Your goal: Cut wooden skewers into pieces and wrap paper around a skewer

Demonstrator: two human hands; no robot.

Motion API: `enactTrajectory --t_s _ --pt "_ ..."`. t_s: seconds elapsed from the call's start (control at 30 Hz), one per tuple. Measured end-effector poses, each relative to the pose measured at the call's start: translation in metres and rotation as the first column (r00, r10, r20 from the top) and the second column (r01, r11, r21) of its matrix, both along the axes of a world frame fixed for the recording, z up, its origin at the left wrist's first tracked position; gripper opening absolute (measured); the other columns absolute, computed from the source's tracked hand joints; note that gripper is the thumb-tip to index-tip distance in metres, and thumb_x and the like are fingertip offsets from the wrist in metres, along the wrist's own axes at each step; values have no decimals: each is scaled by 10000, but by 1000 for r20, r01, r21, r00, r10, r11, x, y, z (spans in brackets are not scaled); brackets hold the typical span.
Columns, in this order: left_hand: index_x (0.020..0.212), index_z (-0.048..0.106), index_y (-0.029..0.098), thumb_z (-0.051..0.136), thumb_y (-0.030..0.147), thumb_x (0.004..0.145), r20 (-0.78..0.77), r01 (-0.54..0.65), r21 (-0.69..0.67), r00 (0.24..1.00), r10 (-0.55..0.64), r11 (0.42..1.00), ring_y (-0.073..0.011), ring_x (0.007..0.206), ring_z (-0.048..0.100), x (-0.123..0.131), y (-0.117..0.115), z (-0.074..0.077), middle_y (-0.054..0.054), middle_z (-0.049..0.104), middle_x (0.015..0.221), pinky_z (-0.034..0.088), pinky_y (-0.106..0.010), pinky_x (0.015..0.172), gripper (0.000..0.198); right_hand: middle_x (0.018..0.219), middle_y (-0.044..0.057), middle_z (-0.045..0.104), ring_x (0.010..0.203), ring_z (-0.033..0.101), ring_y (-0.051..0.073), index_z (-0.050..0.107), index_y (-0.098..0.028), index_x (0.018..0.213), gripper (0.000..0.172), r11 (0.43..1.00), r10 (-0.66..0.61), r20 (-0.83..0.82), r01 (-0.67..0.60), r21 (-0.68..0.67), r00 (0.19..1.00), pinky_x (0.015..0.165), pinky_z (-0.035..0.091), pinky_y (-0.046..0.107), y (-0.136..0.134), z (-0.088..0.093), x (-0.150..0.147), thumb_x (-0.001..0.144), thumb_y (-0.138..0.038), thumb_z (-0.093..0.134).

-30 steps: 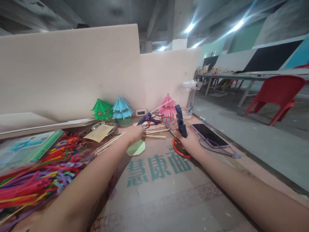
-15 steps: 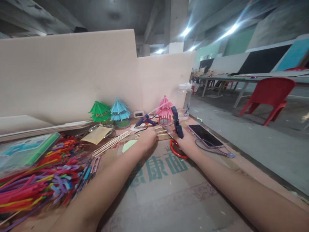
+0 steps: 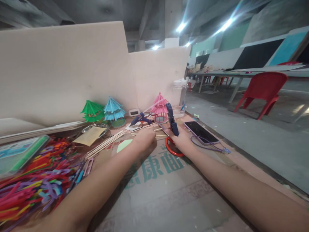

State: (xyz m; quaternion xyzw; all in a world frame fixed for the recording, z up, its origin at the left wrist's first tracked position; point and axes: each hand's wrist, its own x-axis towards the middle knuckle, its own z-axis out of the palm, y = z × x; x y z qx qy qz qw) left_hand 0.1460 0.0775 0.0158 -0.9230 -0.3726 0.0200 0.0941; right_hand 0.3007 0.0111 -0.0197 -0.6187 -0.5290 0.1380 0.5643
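Note:
My left hand (image 3: 145, 139) is closed, with its fingertips low over the cardboard. Thin wooden sticks (image 3: 161, 135) show beside those fingertips; what the fingers pinch is hidden. My right hand (image 3: 180, 139) is wrapped round a dark blue hand tool (image 3: 172, 119) that points upward; its exact kind is unclear. Under this hand lie scissors with a red-orange handle (image 3: 171, 149). Just beyond the hands rests a blue glue gun (image 3: 142, 120). A pink paper-roofed model pavilion (image 3: 159, 104) stands behind, with blue (image 3: 114, 108) and green (image 3: 92, 110) ones farther left.
Colourful pipe cleaners (image 3: 31, 183) and a plastic case (image 3: 21, 154) fill the left side. Longer sticks (image 3: 106, 144) lie near a tan paper square (image 3: 88, 136). A phone (image 3: 201, 132) and a clear jar (image 3: 179, 96) stand right, below a white partition (image 3: 96, 67).
The whole scene has shifted slightly left and up in view. Both hands keep nearly the same pose, and the dark blue tool stays in my right hand.

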Motion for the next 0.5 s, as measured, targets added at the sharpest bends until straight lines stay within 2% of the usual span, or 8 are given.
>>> enactTrajectory --t_s 0.13,0.27,0.37,0.5 --pt "1159 574 132 572 320 904 15 -29 14 999 29 999 -215 997 611 -2 -5 3 -106 602 1164 527 -419 847 317 824 62 666 814 609 253 578 -207 843 328 1000 -8 -6 8 -3 1000 758 453 376 0 0 0 729 -508 516" --pt "1175 564 137 572 319 904 65 -75 37 995 73 996 -215 993 614 -2 9 21 -101 600 1167 532 -420 837 327 797 54 659 795 606 252 579 -211 820 319 1000 0 1 0 3 1000 746 453 374 1 -1 0 725 -512 534" --pt "1191 556 154 563 322 909 140 -93 57 987 84 994 -219 1008 609 10 25 32 -94 592 1186 530 -430 844 328 767 45 654 757 604 244 581 -212 821 327 1000 6 0 -6 10 1000 724 456 364 2 -1 0 733 -522 529" --pt "1180 563 158 561 321 911 235 -94 37 968 83 995 -216 1008 608 31 40 32 -92 593 1187 530 -426 846 315 774 49 663 755 613 242 581 -210 838 321 999 23 5 -23 22 1000 726 465 365 4 -2 0 743 -510 517"
